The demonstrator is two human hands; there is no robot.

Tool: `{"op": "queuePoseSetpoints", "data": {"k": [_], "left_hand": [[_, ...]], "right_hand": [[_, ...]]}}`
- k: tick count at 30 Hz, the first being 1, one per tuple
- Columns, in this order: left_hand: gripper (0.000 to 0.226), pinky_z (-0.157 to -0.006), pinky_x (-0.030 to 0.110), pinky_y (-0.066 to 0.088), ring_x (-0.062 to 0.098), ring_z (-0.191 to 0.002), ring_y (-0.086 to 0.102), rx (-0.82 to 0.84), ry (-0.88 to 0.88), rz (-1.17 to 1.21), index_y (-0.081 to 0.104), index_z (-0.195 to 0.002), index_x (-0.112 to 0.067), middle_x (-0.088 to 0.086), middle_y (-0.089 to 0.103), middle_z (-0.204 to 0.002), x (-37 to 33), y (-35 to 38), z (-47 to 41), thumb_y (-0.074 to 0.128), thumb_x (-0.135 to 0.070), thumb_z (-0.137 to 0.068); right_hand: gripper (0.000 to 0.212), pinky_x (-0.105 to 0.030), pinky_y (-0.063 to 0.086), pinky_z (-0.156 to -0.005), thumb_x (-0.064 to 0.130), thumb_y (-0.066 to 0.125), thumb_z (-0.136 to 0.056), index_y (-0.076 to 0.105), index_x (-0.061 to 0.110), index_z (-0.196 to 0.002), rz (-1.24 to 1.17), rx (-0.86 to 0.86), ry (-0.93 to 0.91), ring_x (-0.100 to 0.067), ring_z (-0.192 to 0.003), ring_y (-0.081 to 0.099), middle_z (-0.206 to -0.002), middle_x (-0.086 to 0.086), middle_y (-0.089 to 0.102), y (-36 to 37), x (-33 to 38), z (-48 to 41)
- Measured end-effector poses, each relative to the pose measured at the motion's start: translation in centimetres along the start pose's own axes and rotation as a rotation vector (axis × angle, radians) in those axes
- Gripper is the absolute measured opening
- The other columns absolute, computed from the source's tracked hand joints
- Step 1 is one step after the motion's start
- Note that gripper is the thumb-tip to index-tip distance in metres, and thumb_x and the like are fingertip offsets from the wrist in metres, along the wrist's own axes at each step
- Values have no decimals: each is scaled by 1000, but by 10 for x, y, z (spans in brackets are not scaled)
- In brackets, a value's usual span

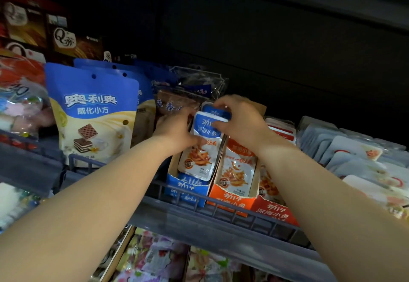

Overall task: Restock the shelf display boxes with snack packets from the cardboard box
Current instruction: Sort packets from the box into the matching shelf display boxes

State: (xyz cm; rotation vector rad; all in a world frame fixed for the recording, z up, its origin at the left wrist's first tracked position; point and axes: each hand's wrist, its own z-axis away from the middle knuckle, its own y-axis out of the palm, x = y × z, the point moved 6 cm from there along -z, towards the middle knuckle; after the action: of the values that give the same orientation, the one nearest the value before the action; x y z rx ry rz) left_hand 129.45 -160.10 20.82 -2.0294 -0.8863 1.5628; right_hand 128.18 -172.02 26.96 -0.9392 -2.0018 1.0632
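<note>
Grey wire shelf fills my view, with a big blue wafer bag at its left. On it the blue box stands touching the orange box. I see blue packets standing in the blue box, the left hand gripping their left edge and the right hand pinching their tops.
</note>
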Motion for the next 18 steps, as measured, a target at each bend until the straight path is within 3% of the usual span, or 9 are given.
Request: {"op": "queuePoseSetpoints", "data": {"k": [2, 3, 7, 9, 12, 14, 16, 18], "left_hand": [[60, -101, 41, 38, 25, -120, 46, -33, 10, 17, 42, -122, -22, 3, 55, -124, -1, -4, 1, 74, -27, -71], [54, -100, 39, 38, 24, -116, 49, -45, 23, 28, 43, -117, -23, 3, 57, -120, -2, -6, 2, 73, -28, -72], [37, -86, 31, 42, 19, -103, 53, -52, 51, 56, 45, -103, -21, 2, 57, -114, -1, -11, 2, 69, -24, -76], [35, -78, 28, 39, 12, -99, 50, -60, 62, 68, 45, -94, -22, 0, 57, -115, 2, -15, 0, 73, -22, -72], [29, -83, 28, 38, 17, -108, 52, -64, 63, 101, 47, -84, -22, 2, 59, -117, 8, -21, -3, 74, -18, -72], [28, -86, 28, 39, 19, -110, 53, -58, 73, 144, 47, -74, -25, 4, 60, -116, 10, -22, -5, 73, -15, -72], [31, -86, 29, 42, 17, -102, 55, -45, 86, 175, 45, -69, -28, 4, 61, -109, 10, -21, -5, 72, -12, -73], [31, -86, 30, 46, 15, -96, 57, -31, 88, 208, 46, -68, -27, 2, 61, -100, 10, -20, -5, 72, -11, -73]], "right_hand": [[22, -16, 41, -72, 16, 62, -83, 58, 16, -104, -11, -38, -49, -11, -95, 52, -97, 3, 53, -5, 14, 10], [15, -15, 40, -66, 18, 61, -84, 59, 17, -99, -17, 43, -60, -10, -87, 52, -90, 6, 51, -1, 20, 15], [19, -16, 41, -66, 26, 61, -85, 61, 12, -98, 169, 614, -199, -10, -84, 50, -92, 1, 57, 45, 43, 36], [25, -10, 35, -56, 24, 56, -88, 63, 6, -104, 260, 750, -259, -11, -80, 48, -101, -6, 64, 63, 47, 39], [27, -19, 33, -55, 21, 48, -91, 60, 8, -112, 401, 819, -292, -15, -82, 46, -108, -7, 62, 80, 49, 37], [25, -18, 29, -52, 20, 46, -92, 57, 10, -111, 486, 857, -303, -15, -81, 44, -101, -4, 58, 85, 49, 36], [12, -17, 26, -50, 18, 44, -93, 55, 14, -90, 534, 888, -294, -14, -73, 42, -83, 1, 50, 87, 46, 36], [25, -17, 25, -49, 18, 44, -93, 42, 18, -68, 548, 908, -275, -11, -62, 38, -69, 5, 41, 89, 43, 36]]}}
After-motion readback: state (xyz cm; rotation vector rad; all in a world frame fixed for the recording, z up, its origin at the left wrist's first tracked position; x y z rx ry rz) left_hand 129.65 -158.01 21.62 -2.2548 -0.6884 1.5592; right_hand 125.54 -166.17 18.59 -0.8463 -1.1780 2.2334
